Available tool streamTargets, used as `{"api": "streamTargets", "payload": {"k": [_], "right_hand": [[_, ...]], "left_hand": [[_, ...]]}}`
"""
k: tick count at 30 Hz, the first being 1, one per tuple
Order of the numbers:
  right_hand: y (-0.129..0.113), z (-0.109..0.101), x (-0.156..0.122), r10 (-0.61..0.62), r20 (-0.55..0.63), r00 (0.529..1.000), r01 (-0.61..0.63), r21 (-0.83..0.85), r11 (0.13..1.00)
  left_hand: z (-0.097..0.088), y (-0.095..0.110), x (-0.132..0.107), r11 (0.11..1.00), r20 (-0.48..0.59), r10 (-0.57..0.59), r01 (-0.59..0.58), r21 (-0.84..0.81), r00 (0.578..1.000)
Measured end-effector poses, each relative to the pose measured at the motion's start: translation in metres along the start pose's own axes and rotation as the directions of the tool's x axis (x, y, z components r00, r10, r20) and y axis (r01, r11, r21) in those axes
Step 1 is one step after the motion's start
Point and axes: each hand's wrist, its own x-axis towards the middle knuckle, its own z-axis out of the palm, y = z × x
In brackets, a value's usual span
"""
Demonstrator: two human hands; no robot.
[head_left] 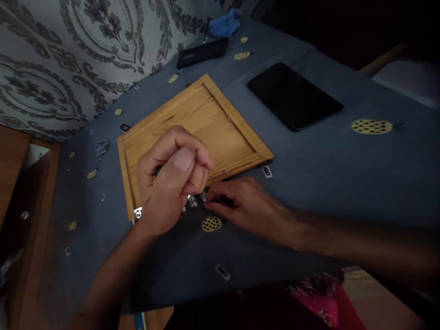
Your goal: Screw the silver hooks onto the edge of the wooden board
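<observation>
A wooden panel [220, 123] with a raised frame lies flat on the table. My left hand [175, 178] is closed in a fist above its near edge, the thumb over curled fingers; whatever may be inside is hidden. My right hand [237, 201] rests low by the same edge, thumb and finger pinched around a small shiny metal piece [203, 196]. Beside it, partly behind my left hand, is another metal piece [192, 200]. A metal hinge plate with holes [138, 212] sits on the panel's near left corner. Small dark holes dot the edge near my right fingers.
A black tablet [295, 96] lies right of the panel, and a dark phone-like object [202, 52] lies behind it. A blue crumpled cloth [225, 24] sits at the far end. Clear crumpled plastic [102, 149] is at left. A patterned cloth [103, 46] hangs behind the printed tablecloth [343, 183].
</observation>
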Motion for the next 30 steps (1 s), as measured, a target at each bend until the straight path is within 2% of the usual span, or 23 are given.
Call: {"api": "streamTargets", "payload": {"k": [7, 12, 16, 22, 25, 27, 30], "right_hand": [[-0.002, -0.002, 0.001, 0.010, 0.013, 1.000, -0.010, -0.020, 1.000], [-0.001, -0.001, 0.002, 0.016, 0.024, 1.000, -0.015, -0.028, 0.999], [-0.001, -0.001, 0.001, 0.025, 0.027, 0.999, -0.024, -0.022, 0.999], [-0.002, -0.002, 0.000, 0.013, 0.023, 1.000, -0.013, -0.004, 1.000], [-0.002, -0.002, 0.000, -0.001, 0.016, 1.000, 0.001, -0.003, 1.000], [-0.002, -0.003, 0.000, 0.002, 0.015, 1.000, -0.002, -0.010, 1.000], [-0.002, -0.002, 0.001, 0.010, 0.022, 1.000, -0.009, -0.022, 1.000]], "left_hand": [[-0.003, 0.000, 0.009, 0.997, 0.098, 0.019, -0.011, -0.083, 0.995], [-0.004, 0.000, 0.013, 0.999, 0.120, 0.003, 0.002, -0.042, 0.993], [-0.004, 0.003, 0.016, 0.998, 0.151, -0.054, 0.057, -0.018, 0.987], [-0.005, 0.002, 0.014, 0.996, 0.215, -0.058, 0.071, -0.052, 0.975], [-0.006, 0.000, 0.012, 0.998, 0.210, -0.053, 0.058, -0.018, 0.976], [-0.008, 0.002, 0.012, 1.000, 0.178, -0.006, 0.009, -0.019, 0.984], [-0.016, 0.013, 0.010, 0.994, 0.001, 0.103, -0.103, -0.036, 0.995]]}}
